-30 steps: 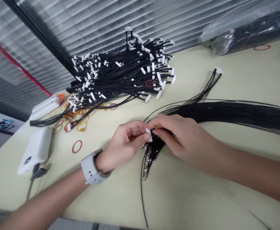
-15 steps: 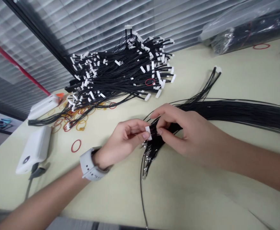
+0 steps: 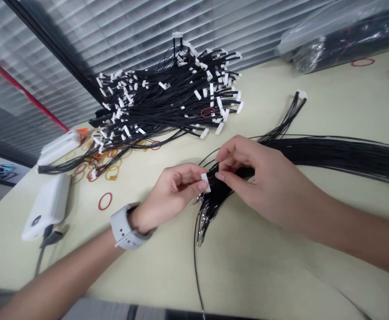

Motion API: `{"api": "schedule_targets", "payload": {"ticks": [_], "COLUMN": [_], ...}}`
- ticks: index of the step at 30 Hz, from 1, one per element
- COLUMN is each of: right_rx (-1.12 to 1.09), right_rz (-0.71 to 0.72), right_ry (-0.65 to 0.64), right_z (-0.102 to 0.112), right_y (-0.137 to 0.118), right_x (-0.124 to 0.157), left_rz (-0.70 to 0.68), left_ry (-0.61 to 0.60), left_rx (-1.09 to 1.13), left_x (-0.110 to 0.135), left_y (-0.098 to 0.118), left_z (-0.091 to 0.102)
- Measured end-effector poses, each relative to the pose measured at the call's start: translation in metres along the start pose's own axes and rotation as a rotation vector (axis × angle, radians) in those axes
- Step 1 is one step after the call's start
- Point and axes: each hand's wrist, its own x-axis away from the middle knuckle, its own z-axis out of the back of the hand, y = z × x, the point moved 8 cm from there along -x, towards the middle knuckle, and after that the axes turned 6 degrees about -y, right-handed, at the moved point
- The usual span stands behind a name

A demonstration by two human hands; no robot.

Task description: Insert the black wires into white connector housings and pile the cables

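Left fingers (image 3: 191,178) pinch a white connector (image 3: 206,182), right fingers (image 3: 223,175) just beside it.

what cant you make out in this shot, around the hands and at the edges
In the head view:
Where the wires enter the white connector: hidden by the fingers of the left hand and right hand.
Far end of the long black wire bundle: cut off by the right edge.
Contents of the plastic bag: blurred by the film, cut off by the top edge.
Bare wire tips: too small to make out.
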Motion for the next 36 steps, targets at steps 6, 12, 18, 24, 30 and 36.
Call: {"api": "schedule_targets", "payload": {"ticks": [6, 12, 18, 24, 30, 36], "right_rx": [-0.019, -0.049, -0.022, -0.006, -0.041, -0.057], "right_rz": [0.042, 0.087, 0.076, 0.075, 0.115, 0.127], "right_ry": [0.064, 0.092, 0.09, 0.023, -0.029, -0.016], "right_z": [-0.005, -0.01, -0.011, -0.006, -0.004, -0.005], "right_y": [-0.001, -0.001, -0.005, -0.006, -0.005, -0.002], "right_x": [0.003, 0.006, 0.008, 0.002, 0.001, 0.001], "left_rz": [0.005, -0.001, 0.012, 0.009, 0.005, 0.013], "left_ry": [0.013, 0.024, 0.024, 0.046, 0.042, 0.053], "left_rx": [-0.014, 0.028, 0.022, 0.059, 0.076, 0.008], "left_x": [0.001, 0.001, 0.001, 0.001, 0.0, 0.001], "left_y": [-0.001, -0.003, -0.003, -0.002, -0.002, -0.001], "left_z": [0.003, 0.004, 0.004, 0.006, 0.008, 0.006]}}
